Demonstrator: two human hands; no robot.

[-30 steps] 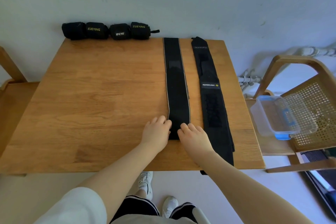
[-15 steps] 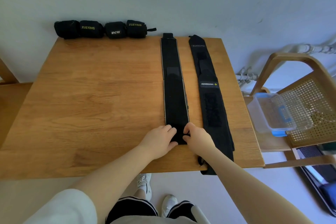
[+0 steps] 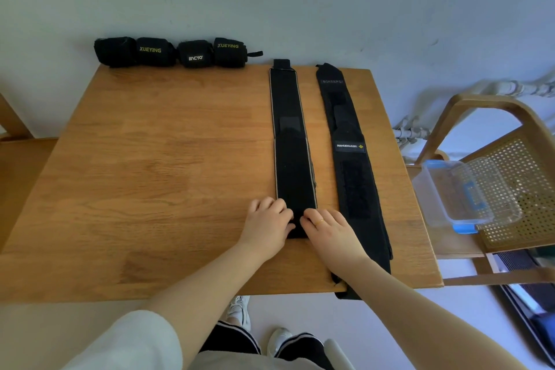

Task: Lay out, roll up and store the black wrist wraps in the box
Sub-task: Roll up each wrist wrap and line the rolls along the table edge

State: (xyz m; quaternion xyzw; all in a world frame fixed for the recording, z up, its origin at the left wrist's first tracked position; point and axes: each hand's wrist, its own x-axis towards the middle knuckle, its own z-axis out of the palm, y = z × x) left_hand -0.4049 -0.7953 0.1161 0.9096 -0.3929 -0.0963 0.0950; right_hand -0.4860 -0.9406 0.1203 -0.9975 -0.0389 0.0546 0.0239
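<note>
Closed in since a second ago, both hands now pinching the near end of the middle wrap where before only flat fingertips rested beside it; near end bunched up into a first fold. Left hand curled tight on the left corner, right hand curled on the right corner, ring visible, fingers narrow and holding the fabric between them. Stretched flat away from the hands toward the wall, that wrap, on the wooden table. Just right of it, the second wrap, labelled, lying flat, near end drooping over the table edge under the right forearm. Far left of the wrap's top end, four rolled wraps lined up along the wall. Off to the right of the table, the clear box on a chair, open and waiting. Rolling just begun, by the look of it. Risks from here: uneven pressure between the hands sending the roll crooked into a cone; a loose first turn leaving it slack; right forearm dragging the second wrap off the edge.
</note>
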